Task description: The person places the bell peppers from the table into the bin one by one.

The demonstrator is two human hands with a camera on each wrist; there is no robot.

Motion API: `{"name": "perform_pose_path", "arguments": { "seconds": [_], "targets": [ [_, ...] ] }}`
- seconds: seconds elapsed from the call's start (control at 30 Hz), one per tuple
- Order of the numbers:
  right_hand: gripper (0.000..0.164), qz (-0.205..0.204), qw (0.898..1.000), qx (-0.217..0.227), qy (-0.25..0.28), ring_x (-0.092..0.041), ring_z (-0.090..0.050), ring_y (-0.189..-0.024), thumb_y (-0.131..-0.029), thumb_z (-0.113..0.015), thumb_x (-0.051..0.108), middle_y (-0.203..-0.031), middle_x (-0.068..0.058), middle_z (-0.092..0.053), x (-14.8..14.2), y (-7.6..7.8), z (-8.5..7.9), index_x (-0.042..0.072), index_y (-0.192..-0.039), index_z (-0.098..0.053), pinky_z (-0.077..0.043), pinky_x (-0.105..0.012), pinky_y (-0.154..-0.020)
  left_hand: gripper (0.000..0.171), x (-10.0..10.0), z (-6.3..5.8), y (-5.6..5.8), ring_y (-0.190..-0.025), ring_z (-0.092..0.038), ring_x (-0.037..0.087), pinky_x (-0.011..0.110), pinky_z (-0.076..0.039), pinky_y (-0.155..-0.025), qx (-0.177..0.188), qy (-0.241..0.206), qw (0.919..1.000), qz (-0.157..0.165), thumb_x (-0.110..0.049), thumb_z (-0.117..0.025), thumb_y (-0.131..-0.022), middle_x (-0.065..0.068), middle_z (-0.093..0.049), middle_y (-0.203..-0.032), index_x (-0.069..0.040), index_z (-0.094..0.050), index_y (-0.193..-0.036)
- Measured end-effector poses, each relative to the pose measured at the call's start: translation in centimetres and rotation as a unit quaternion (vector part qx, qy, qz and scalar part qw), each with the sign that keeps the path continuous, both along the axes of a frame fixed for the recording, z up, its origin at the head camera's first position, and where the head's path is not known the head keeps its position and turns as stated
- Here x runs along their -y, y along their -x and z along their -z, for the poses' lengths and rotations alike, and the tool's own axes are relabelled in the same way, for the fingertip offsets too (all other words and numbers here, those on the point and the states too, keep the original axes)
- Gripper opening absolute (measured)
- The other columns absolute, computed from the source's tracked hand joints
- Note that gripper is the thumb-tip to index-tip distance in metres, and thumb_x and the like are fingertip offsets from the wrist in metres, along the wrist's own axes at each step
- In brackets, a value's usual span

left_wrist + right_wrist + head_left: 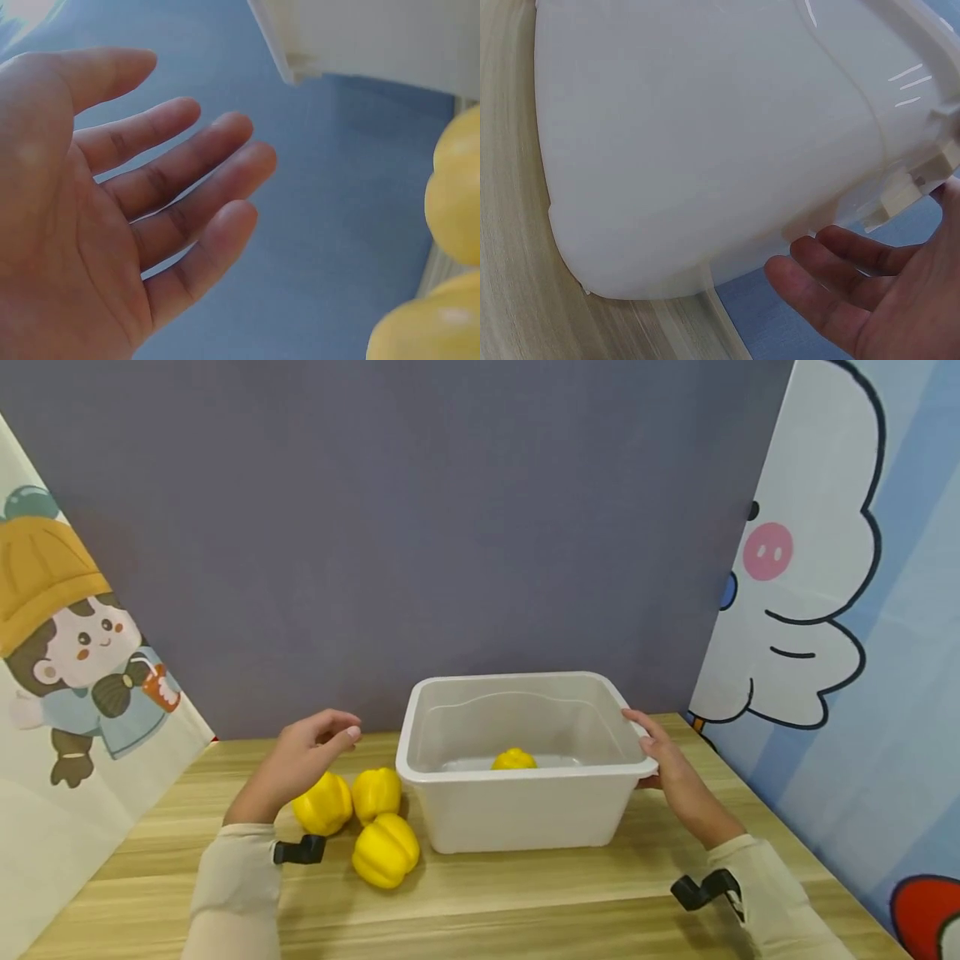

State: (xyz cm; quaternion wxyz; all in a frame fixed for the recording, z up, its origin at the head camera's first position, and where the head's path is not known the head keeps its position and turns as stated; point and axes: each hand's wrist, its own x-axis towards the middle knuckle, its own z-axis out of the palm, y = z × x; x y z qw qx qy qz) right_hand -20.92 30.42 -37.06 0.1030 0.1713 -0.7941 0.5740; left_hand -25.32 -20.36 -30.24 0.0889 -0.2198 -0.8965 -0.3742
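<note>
A white plastic bin [525, 810] stands on the table with a yellow bell pepper [514, 759] inside it. My right hand [671, 760] grips the bin's right rim, with some fingers below the rim along the outer wall [705, 150]. Left of the bin, my left hand [303, 760] hovers empty above the peppers. In the left wrist view its fingers [202, 176] are spread and relaxed. Three more yellow bell peppers sit beside the bin: one partly behind the left wrist [324, 806], one against the bin's left side [377, 795], and one nearer the front [386, 850].
The wood-grain table [510, 918] meets a dark grey backdrop [450, 543] just behind the bin. Printed cartoon panels flank it on the left [45, 827] and right [817, 752].
</note>
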Motion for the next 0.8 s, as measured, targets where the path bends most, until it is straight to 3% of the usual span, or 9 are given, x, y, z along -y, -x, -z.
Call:
{"name": "perform_pose_path", "arguments": {
  "seconds": [0.53, 0.8],
  "targets": [
    [0.053, -0.003, 1.0, 0.0, -0.012, -0.019, -0.057, -0.103, -0.11, -0.025, 0.034, -0.14, -0.022, -0.039, -0.2, 0.1, 0.1, 0.014, -0.159, -0.02, -0.053, -0.044, -0.077, 0.05, 2.7, 1.5, 0.8, -0.108, -0.064, 0.03, 0.053, -0.05, -0.093, 0.035, 0.028, 0.9983, -0.038, -0.05, -0.051, -0.103, 0.011, -0.066, -0.122, -0.009, -0.06, -0.131],
    [0.053, -0.001, 1.0, 0.004, -0.007, -0.023, -0.057, -0.104, -0.11, -0.025, 0.035, -0.142, -0.021, -0.038, -0.1, -0.2, -0.4, 0.016, -0.159, -0.019, -0.053, -0.046, -0.076, 0.055, 3.3, 1.2, 1.0, -0.109, -0.063, 0.032, 0.053, -0.05, -0.09, 0.033, 0.044, 0.9971, -0.052, -0.052, -0.048, -0.103, 0.013, -0.065, -0.123, -0.008, -0.058, -0.135]
  ]
}}
